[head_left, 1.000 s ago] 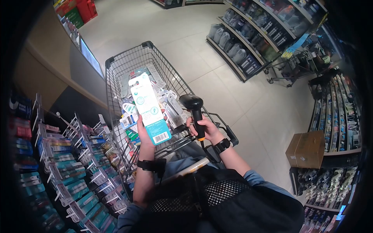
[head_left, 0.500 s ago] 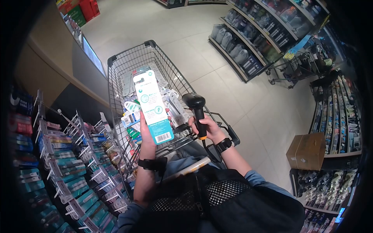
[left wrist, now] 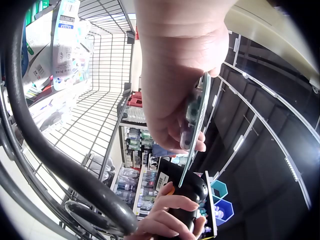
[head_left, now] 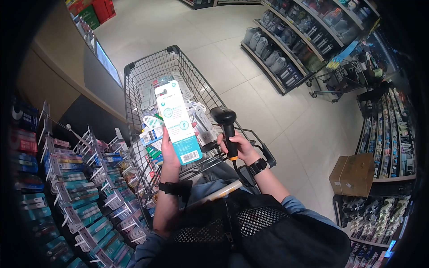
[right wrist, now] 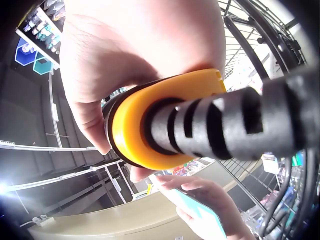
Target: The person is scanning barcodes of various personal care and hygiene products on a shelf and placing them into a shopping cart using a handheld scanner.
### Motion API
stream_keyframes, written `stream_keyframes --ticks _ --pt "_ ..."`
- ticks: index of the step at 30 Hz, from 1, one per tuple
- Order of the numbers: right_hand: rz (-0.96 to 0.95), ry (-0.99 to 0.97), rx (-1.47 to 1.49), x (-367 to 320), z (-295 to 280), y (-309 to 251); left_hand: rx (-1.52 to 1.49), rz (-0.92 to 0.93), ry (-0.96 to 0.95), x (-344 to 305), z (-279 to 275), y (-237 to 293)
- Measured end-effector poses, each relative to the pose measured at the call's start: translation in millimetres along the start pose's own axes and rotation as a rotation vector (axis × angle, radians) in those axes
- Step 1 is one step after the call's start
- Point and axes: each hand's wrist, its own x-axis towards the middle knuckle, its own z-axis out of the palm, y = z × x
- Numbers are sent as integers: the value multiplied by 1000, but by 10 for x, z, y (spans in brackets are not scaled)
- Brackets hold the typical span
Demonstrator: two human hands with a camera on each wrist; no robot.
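- Shelf unit (head_left: 295,44), far R in head view: several tiers, grey bags + bottles; labels too sm. to read.
- Hanging rack (head_left: 91,196), near L: rows of carded goods, mostly teal/wht; print illegible at this size.
- Shopping cart (head_left: 172,49), dk. wire mesh, directly in front of person; its bars cross much of L-wrist view.
- Cardboard ctn. (head_left: 351,172), brn., R side by shelving; sm. wht. mark, unreadable.
- Loose pkgs. (head_left: 152,136), mixed lot in cart; one w/ blue band + barcode. Load partly hidden.
- Card pack (head_left: 174,116), wht. upper, teal lower, above near end of cart, hiding part of load; hang hole at top, text lines too sm. to read. Edge-on in L-wrist view, clear blister showing.
- Handheld scanner (head_left: 223,117), blk., yel.-orange butt; just R of pack, apart. Wht. barcode sticker seen from L wrist.
- L hand (head_left: 170,149): pinching pack by its edges, thumb one side, fingers other.
- R hand (head_left: 242,148): fingers + thumb wrapped round scanner grip.
- Cable (right wrist: 225,120), blk., ribbed, from scanner butt; blocks lg. part of R-wrist view.
- Pictograms (head_left: 183,126), 2 round, teal outline, on pack; lower w/ leaf-like motif.
- Barcode (head_left: 190,156), wht. panel, pack's bottom end; digits unreadable.
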Motion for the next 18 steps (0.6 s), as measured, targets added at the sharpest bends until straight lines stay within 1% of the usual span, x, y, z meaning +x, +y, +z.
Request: stream_keyframes --ticks 7,8,9,11,14,18 --pt "-17 12 -10 6 -3 17 -12 2 -37 -1 -10 -1" --pt "-13 37 -57 8 -17 24 -12 0 -42 0 -17 0" --pt "-8 61 -103 10 -25 29 -12 2 -41 3 -25 0" --pt "-7 61 -106 8 -22 27 -44 -16 -16 8 -38 0" --pt "-8 61 -113 7 -17 23 -65 -2 -35 9 -38 -4" --pt "-5 58 -122 11 -22 27 -42 10 -24 7 -14 1"
